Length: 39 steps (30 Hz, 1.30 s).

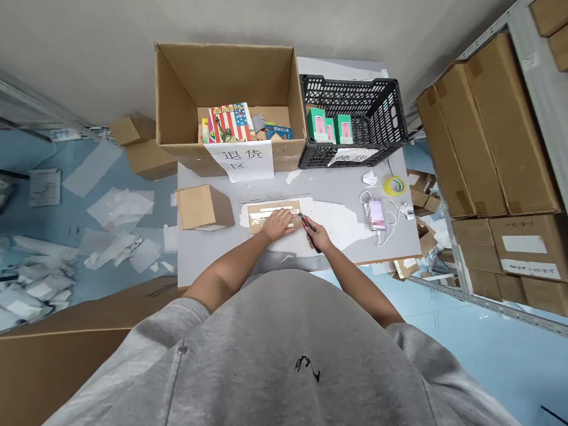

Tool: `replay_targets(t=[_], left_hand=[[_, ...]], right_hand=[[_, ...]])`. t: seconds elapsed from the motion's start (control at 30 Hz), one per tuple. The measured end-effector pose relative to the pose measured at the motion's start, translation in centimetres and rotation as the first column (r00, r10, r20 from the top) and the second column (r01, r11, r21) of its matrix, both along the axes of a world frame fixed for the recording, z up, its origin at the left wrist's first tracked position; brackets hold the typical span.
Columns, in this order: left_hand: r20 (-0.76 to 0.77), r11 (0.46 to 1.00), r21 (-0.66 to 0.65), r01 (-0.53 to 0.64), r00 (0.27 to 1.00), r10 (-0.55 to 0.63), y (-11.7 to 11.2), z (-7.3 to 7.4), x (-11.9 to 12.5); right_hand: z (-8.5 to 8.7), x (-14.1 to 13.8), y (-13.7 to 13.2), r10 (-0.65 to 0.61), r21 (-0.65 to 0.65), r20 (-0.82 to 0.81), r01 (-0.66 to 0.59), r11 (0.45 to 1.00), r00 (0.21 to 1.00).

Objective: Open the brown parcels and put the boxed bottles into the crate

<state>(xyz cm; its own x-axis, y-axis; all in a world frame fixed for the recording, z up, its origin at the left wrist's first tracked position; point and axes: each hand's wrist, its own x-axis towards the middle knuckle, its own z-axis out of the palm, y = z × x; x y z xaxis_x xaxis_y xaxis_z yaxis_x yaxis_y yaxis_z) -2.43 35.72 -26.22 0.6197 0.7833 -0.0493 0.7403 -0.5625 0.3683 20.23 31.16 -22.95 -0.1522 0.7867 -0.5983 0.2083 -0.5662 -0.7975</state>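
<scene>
A small flat cardboard box [259,218] with strips of tape and white paper lies near the table's front edge. Across its right part my left hand [279,224] lies flat, fingers stretched, pressing on the top. My right hand [319,235] is closed around a slim black utility knife [307,225] with red on it. The knife's tip is at the right end of the small box; whether it touches cannot be made out. Under and around the box spreads white paper [336,221]. A closed cardboard cube box [204,207] stands left of it.
Behind stand a large open carton [179,99] with books and a black plastic crate [357,103] with several green-and-pink boxes. Tape [394,185] and a phone [376,214] with a white cable lie on the right. Cartons fill the right-hand shelf [481,252]; paper litters the floor.
</scene>
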Motion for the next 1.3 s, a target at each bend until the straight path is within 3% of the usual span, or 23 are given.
replay_targets(t=[0.23, 0.43, 0.53, 0.63, 0.73, 0.9, 0.97, 1.0, 1.07, 1.1, 1.17, 1.23, 1.3], left_hand=[[-0.006, 0.988, -0.007, -0.154, 0.988, 0.154, 0.5, 1.0, 0.3], [-0.152, 0.989, -0.075, -0.125, 0.982, 0.113, 1.3, 3.3, 0.0], [-0.247, 0.951, -0.091, -0.297, 0.932, 0.267, 1.9, 4.3, -0.1], [-0.380, 0.810, -0.091, -0.579, 0.772, 0.510, 2.5, 5.0, -0.3], [-0.493, 0.639, -0.122, -0.759, 0.605, 0.625, 3.7, 5.3, -0.7], [-0.605, 0.341, -0.171, -0.924, 0.372, 0.704, 6.2, 4.8, -2.3], [-0.633, 0.272, -0.216, -0.938, 0.346, 0.692, 6.5, 4.4, -2.9], [-0.641, 0.266, -0.236, -0.935, 0.355, 0.681, 6.5, 4.3, -3.1], [-0.640, 0.317, -0.230, -0.920, 0.389, 0.662, 5.9, 4.0, -3.3], [-0.624, 0.391, -0.207, -0.897, 0.429, 0.653, 5.4, 4.0, -3.3], [-0.539, 0.623, -0.146, -0.769, 0.589, 0.601, 4.4, 3.8, -3.7], [-0.409, 0.846, -0.118, -0.520, 0.802, 0.435, 3.3, 3.8, -4.5], [-0.289, 0.949, -0.120, -0.290, 0.925, 0.247, 2.5, 3.8, -5.5]], right_hand=[[0.6, 0.8, -1.5, 0.047, 0.027, 0.128, -0.050, 0.998, 0.991], [-0.2, 0.8, -0.3, -0.125, 0.144, 0.257, 0.090, 0.985, 0.958], [-0.5, 0.3, 0.7, -0.124, 0.133, 0.325, 0.084, 0.987, 0.938], [-0.4, -0.7, 1.6, -0.093, 0.129, 0.343, 0.052, 0.990, 0.935], [-0.2, -2.0, 2.2, -0.043, 0.154, 0.315, -0.006, 0.988, 0.948], [0.3, -4.0, 2.2, 0.025, 0.227, 0.406, -0.128, 0.965, 0.914], [0.3, -4.4, 1.8, 0.050, 0.215, 0.442, -0.160, 0.963, 0.895], [0.2, -4.6, 1.6, 0.063, 0.200, 0.455, -0.171, 0.965, 0.888], [-0.1, -4.7, 1.2, 0.079, 0.166, 0.471, -0.176, 0.970, 0.878], [-0.4, -4.7, 1.0, 0.075, 0.152, 0.475, -0.166, 0.974, 0.877], [-1.1, -4.7, 0.8, 0.044, 0.131, 0.473, -0.120, 0.984, 0.880], [-1.7, -4.6, 0.7, 0.008, 0.106, 0.452, -0.063, 0.992, 0.892], [-2.2, -4.7, 0.8, -0.008, 0.086, 0.424, -0.032, 0.996, 0.906]])
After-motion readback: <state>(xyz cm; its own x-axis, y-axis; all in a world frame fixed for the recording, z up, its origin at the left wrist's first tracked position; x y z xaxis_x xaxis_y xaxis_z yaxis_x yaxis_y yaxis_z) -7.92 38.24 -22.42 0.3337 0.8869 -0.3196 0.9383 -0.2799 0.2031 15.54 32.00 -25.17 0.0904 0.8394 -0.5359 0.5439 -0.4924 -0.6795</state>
